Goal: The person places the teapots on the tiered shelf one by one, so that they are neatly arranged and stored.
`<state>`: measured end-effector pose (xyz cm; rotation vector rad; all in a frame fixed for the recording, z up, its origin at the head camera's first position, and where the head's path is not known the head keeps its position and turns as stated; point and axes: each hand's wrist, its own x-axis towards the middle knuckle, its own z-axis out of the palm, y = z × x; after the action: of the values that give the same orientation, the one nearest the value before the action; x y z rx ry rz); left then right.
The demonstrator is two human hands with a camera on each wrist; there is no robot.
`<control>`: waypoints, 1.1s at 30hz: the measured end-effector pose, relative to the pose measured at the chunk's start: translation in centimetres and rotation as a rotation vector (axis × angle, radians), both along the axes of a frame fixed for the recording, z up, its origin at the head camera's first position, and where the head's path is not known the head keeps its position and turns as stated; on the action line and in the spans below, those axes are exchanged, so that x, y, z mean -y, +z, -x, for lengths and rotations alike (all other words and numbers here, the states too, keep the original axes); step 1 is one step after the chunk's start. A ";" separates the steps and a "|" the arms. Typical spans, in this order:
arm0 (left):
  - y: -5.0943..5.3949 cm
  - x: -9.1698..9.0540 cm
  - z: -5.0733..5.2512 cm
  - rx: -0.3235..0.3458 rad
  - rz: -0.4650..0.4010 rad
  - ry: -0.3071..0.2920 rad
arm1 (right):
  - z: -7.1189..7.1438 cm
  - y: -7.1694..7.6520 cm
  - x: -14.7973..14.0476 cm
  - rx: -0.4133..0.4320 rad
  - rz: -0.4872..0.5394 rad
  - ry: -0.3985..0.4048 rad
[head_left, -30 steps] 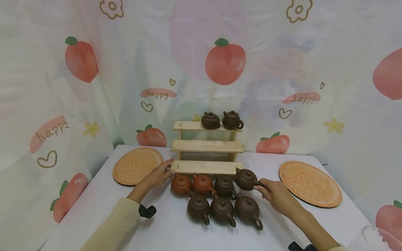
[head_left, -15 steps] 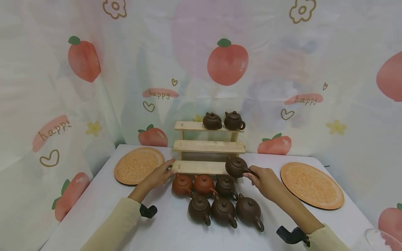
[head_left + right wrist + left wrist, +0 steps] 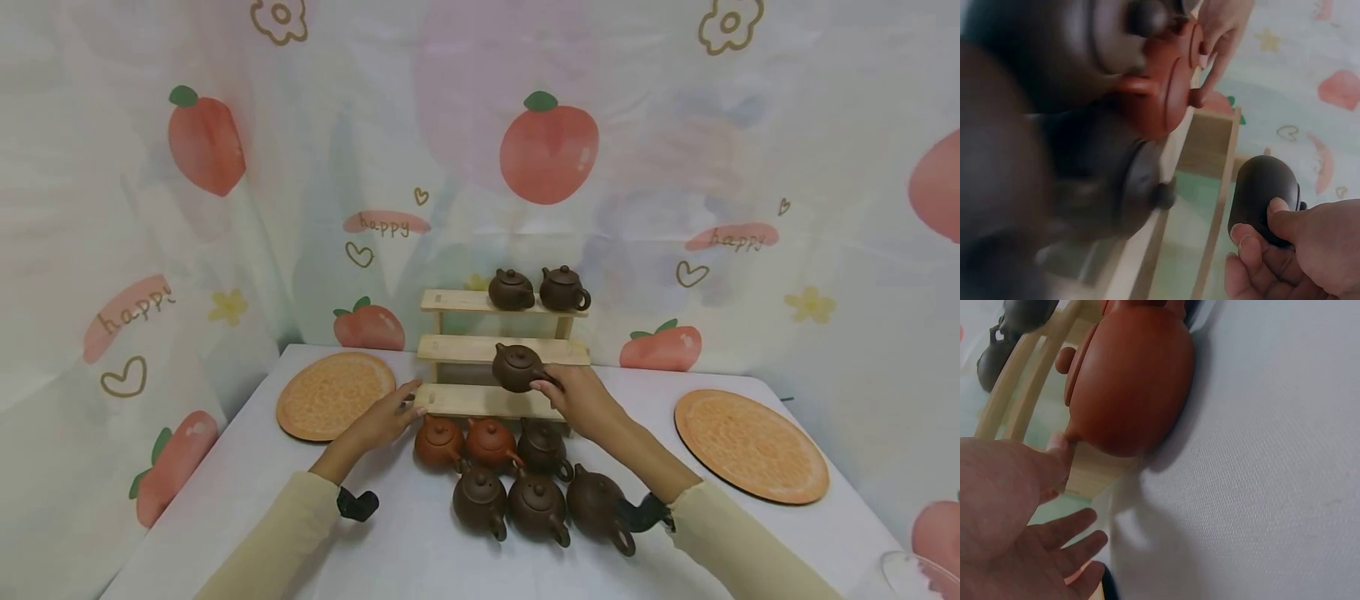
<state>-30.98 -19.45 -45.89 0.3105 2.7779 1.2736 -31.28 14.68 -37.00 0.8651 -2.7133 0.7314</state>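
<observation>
My right hand (image 3: 588, 402) pinches the handle of a dark brown teapot (image 3: 517, 369), held in the air before the middle shelf of a three-tier wooden rack (image 3: 457, 399). In the right wrist view, thumb and fingers lie against the teapot (image 3: 1263, 190). My left hand (image 3: 384, 419) grips the left end of the bottom shelf between thumb and forefinger; its other fingers spread loosely in the left wrist view. Two dark teapots (image 3: 512, 290) sit on the top shelf's right half. Before the rack stand two reddish-orange teapots (image 3: 438, 443) and several dark brown teapots (image 3: 538, 500).
Round orange-patterned mats lie on the white table: a left mat (image 3: 333, 396) and a right mat (image 3: 750, 446). A clear container (image 3: 900, 575) shows at the lower right corner. A fruit-printed curtain (image 3: 637, 167) hangs close behind the rack.
My right hand has carried the dark teapot left and upward, from the right of the bottom shelf to before the middle shelf. My left hand keeps its place at the rack's end.
</observation>
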 end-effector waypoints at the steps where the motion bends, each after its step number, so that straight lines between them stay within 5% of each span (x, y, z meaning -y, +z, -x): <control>1: 0.0 0.0 0.0 0.001 -0.001 0.000 | 0.2 0.2 0.6 0.008 0.002 0.001; 21: -0.4 0.4 0.4 -0.011 0.013 0.000 | 5.7 4.8 10.0 0.054 0.081 -0.043; 25: -0.5 0.4 0.6 -0.015 0.016 -0.001 | 7.0 5.6 11.4 0.017 0.051 -0.104; 33: -0.7 0.4 0.6 -0.030 0.021 -0.002 | 8.9 6.5 13.0 0.079 0.036 -0.222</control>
<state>-31.61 -19.82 -46.60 0.3335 2.8131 1.2487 -40.20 1.65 -30.52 0.5258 -2.7951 0.7781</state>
